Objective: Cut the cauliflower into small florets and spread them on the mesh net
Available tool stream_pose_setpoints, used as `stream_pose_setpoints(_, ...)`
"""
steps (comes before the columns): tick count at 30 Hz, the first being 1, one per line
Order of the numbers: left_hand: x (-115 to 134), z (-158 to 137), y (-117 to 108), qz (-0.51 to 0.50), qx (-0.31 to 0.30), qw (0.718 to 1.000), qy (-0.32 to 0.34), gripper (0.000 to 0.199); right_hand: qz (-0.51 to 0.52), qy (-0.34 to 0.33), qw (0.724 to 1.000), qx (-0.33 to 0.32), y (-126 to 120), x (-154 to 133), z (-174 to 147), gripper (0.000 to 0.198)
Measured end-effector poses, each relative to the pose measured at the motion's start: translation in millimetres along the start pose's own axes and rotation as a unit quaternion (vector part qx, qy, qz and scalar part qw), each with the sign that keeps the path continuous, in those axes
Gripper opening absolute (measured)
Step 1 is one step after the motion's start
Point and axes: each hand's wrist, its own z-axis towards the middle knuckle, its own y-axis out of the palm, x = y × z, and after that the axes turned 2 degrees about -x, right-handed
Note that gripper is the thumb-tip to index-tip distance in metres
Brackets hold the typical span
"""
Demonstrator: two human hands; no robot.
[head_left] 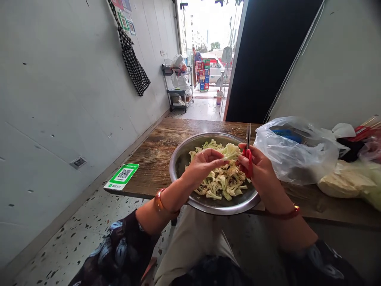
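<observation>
My left hand (pixel 206 163) pinches a pale cauliflower floret (pixel 231 151) by its stem, above the bowl. Red-handled scissors (pixel 249 162) are in my right hand (pixel 259 167), their blades pointing up and away from me. The fingertips of that hand are close to the floret's right side; whether they touch it I cannot tell. Below both hands, a wide metal bowl (pixel 175 169) holds many cut cauliflower pieces (pixel 222 184), some of them browned.
The bowl stands on a wooden table (pixel 154 153). A green QR-code card (pixel 122 176) lies at its left corner. To the right are a clear plastic bag (pixel 297 155) and a pale wrapped bundle (pixel 345 183). A cart (pixel 178 91) stands by the doorway, with a person (pixel 196 55) outside.
</observation>
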Motion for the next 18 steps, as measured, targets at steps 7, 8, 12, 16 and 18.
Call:
stream_pose_setpoints(7,0.6,-0.6,-4.7,0.011,-0.023,0.998,-0.058,0.036,-0.026,-0.006,0.996,-0.08,-0.1,-8.1,-0.1,0.049)
stream_pose_setpoints(8,1.2,-0.6,-4.6,0.0,-0.032,0.997,-0.067,0.037,-0.032,-0.006,0.995,-0.09,0.3,-8.9,-0.3,0.049)
stream_pose_setpoints(12,4.4,-2.3,-4.3,-0.033,-0.036,0.995,-0.083,0.041,-0.045,-0.002,0.994,-0.104,1.1,-11.8,-1.7,0.051)
stream_pose_setpoints(16,6.7,-4.7,-3.6,-0.037,-0.049,0.993,-0.097,0.048,-0.041,-0.001,0.991,-0.13,1.1,-14.1,-2.8,0.053)
stream_pose_setpoints(18,6.3,-5.3,-3.3,-0.025,-0.056,0.994,-0.092,0.046,-0.046,-0.002,0.991,-0.126,1.5,-13.3,-2.7,0.053)
